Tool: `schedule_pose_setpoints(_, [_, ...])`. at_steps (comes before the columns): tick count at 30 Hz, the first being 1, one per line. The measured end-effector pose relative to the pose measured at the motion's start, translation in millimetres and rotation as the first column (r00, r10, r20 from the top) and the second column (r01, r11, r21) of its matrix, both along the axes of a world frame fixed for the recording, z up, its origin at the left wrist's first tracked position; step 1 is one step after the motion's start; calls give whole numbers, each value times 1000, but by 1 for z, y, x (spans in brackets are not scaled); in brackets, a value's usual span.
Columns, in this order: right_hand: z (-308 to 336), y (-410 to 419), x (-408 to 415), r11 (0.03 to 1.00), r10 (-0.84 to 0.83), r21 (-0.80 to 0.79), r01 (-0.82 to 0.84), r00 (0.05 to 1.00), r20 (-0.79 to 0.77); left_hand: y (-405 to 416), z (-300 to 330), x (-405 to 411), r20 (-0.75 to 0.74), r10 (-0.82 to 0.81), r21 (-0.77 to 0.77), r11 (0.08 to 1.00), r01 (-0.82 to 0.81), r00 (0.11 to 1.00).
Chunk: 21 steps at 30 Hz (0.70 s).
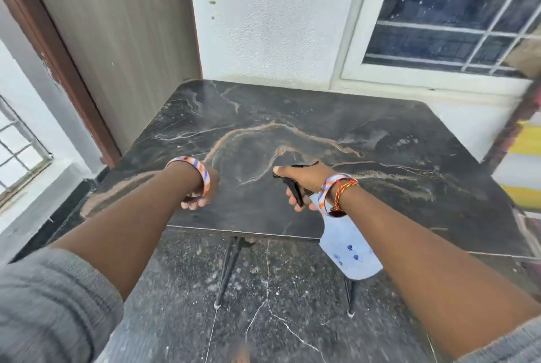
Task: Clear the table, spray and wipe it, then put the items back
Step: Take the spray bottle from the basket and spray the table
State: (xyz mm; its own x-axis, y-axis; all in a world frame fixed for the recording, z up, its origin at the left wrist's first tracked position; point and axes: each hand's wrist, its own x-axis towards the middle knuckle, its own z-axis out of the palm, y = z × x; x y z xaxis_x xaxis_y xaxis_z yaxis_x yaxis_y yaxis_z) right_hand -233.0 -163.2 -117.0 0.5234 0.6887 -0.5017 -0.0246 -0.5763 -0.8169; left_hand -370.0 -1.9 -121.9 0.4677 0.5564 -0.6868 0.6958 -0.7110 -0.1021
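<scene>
With the right hand (304, 179) gripping the spray bottle (348, 245), fingers curled on its trigger, and the left hand (202, 190) loosely curled and empty, mist the table (292, 128) evenly toward twelve o'clock.

One camera on my head, looking down.

It faces forward and down at the dark counter (292, 134) close in front of me, with both my arms reaching out, the wall behind and floor below.

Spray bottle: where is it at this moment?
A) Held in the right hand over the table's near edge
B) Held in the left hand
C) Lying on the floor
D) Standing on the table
A: the right hand has its fingers curled round the black trigger head of the spray bottle, whose pale blue body hangs at the near edge of the table; the left hand holds nothing visible.
</scene>
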Motion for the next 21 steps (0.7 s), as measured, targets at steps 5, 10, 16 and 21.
schedule_pose_setpoints(5, [-16,-93,36,921,-379,81,380,925,-25,-78,5,58,139,-417,179,903,392,898])
schedule_pose_setpoints(10, [-34,-187,70,725,-687,168,668,721,96,-129,-18,116,259,-584,93,808,582,769])
schedule_pose_setpoints(16, [-38,-282,109,428,-898,203,881,440,-19,-176,-32,178,270,-687,72,713,697,675])
schedule_pose_setpoints(21, [-43,-321,137,305,-949,261,916,316,-2,-216,-36,239,314,-761,101,622,777,568])
